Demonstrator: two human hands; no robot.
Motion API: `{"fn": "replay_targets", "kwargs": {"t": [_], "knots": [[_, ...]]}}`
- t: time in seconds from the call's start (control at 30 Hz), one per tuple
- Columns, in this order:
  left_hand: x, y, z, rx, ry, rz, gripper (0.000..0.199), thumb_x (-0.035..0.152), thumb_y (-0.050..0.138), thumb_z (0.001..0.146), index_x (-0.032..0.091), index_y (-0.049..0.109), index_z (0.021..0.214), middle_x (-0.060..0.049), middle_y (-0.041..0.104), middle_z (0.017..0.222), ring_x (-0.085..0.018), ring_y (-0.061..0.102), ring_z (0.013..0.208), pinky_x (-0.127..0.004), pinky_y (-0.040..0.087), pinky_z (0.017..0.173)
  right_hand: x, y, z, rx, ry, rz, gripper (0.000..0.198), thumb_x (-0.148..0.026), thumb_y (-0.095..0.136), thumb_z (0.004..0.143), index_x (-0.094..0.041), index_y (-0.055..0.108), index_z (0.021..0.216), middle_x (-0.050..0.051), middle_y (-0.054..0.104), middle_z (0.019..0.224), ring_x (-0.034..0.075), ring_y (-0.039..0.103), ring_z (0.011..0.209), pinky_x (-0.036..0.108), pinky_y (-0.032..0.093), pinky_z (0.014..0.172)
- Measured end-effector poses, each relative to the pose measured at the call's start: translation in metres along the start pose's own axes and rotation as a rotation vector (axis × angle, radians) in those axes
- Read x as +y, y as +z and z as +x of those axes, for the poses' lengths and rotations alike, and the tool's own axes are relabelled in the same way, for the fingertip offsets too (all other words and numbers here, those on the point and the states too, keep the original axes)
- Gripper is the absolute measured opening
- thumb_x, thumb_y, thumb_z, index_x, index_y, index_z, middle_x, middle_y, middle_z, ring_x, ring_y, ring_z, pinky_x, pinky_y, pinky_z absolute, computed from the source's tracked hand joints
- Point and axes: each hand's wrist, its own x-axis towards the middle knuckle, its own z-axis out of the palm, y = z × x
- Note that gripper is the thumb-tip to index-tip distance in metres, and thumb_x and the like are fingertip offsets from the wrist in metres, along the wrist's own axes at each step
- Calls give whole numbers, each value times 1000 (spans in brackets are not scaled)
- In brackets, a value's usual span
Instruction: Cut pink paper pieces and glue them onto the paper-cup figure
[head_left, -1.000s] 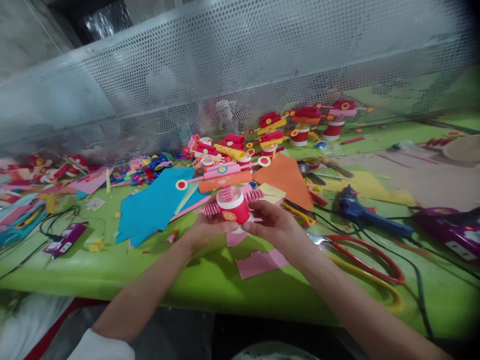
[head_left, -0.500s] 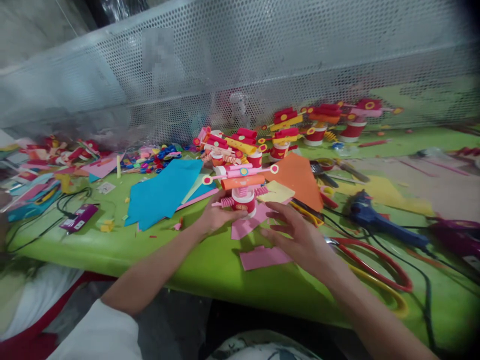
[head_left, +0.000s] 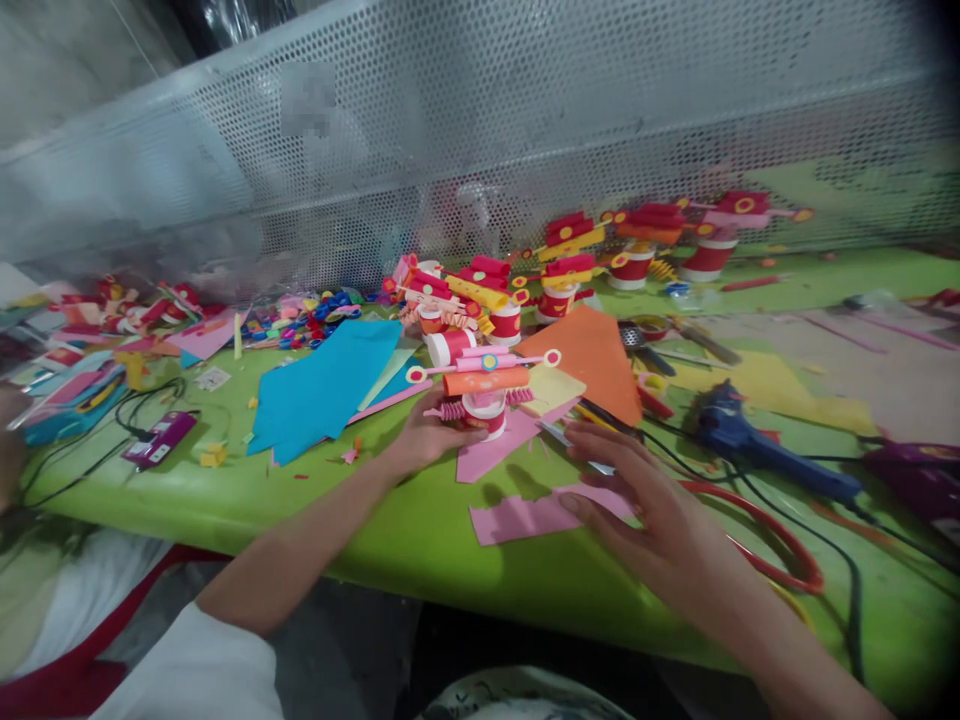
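Note:
My left hand (head_left: 429,442) is closed round the lower left side of a paper-cup model (head_left: 484,412). This red and white cup stands upright, with pink coiled arms, an orange paper roll (head_left: 486,382) and pink rolls with round tips on top. Fingers apart, my right hand (head_left: 637,490) is held to the right, holding nothing. Beneath it lies a strip of pink paper (head_left: 517,515), partly covered by the fingers. Scissors with a red handle (head_left: 780,530) rest below and beside this hand, their blades partly hidden.
Several similar cup models (head_left: 630,265) stand toward the perforated metal screen (head_left: 480,120). Blue paper (head_left: 326,385) lies left, orange paper (head_left: 592,350) right. A blue glue gun (head_left: 765,440) and its cables occupy the right. At far left are a purple device (head_left: 161,440) and another person's arm (head_left: 9,440).
My right hand has moved away from the cup, rightward and toward me, uncovering the scissor blades. The cup model in my left hand has come slightly nearer.

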Motion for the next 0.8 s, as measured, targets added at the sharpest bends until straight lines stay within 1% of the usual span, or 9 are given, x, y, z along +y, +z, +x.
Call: {"fn": "replay_targets", "kwargs": {"t": [0.07, 0.17, 0.27, 0.37, 0.43, 0.53, 0.67, 0.8], "knots": [[-4, -4, 1, 34, -32, 66, 61, 12, 102, 54, 19, 72, 106, -12, 80, 105, -32, 76, 101, -69, 54, 106, -2, -5, -1, 18, -3, -9, 45, -48, 68, 96, -33, 65, 139, 13, 64, 148, 32, 72, 123, 46, 68, 95], [-10, -9, 3, 77, -51, 138, 70, 17, 104, 53, 22, 70, 114, -12, 79, 111, -32, 76, 103, -66, 58, 103, -4, -12, -1, 48, -9, -46, 41, -48, 66, 98, -30, 66, 134, 14, 66, 145, 33, 71, 125, 45, 68, 95], [-14, -13, 5, 88, -50, 167, 77, 16, 105, 52, 25, 69, 120, -12, 78, 117, -32, 75, 109, -60, 61, 102, -2, -18, -1, 39, -9, -92, 44, -49, 64, 99, -29, 64, 139, 14, 66, 144, 29, 72, 123, 40, 68, 95], [-12, -13, 4, 83, -52, 178, 75, 15, 104, 52, 24, 70, 118, -11, 78, 114, -32, 75, 109, -56, 64, 98, 2, -21, -1, 15, -6, -113, 46, -48, 63, 101, -32, 59, 144, 12, 63, 147, 25, 72, 123, 33, 67, 94], [-8, -10, 2, 86, -46, 176, 76, 14, 104, 52, 24, 70, 119, -11, 78, 113, -32, 75, 109, -55, 65, 96, 3, -21, -1, 12, -3, -112, 46, -48, 63, 102, -33, 58, 146, 11, 63, 147, 24, 72, 123, 32, 67, 93], [1, -5, -3, 103, -34, 188, 79, 15, 104, 52, 25, 68, 121, -12, 77, 117, -32, 75, 109, -56, 65, 95, 1, -21, 1, 41, -2, -105, 44, -50, 63, 101, -33, 62, 141, 11, 67, 141, 25, 75, 116, 33, 68, 89], [8, 0, -5, 96, 3, 193, 82, 15, 104, 52, 25, 66, 124, -11, 77, 119, -31, 74, 111, -57, 62, 100, -6, -23, 6, 70, -5, -112, 40, -51, 65, 98, -31, 67, 133, 12, 71, 134, 28, 78, 108, 37, 69, 87], [5, -1, -3, 77, 36, 173, 74, 14, 103, 52, 23, 68, 117, -10, 78, 116, -30, 74, 112, -57, 59, 105, -11, -30, 12, 70, -16, -134, 40, -51, 64, 98, -30, 68, 131, 13, 69, 142, 30, 76, 115, 39, 68, 91]]}}
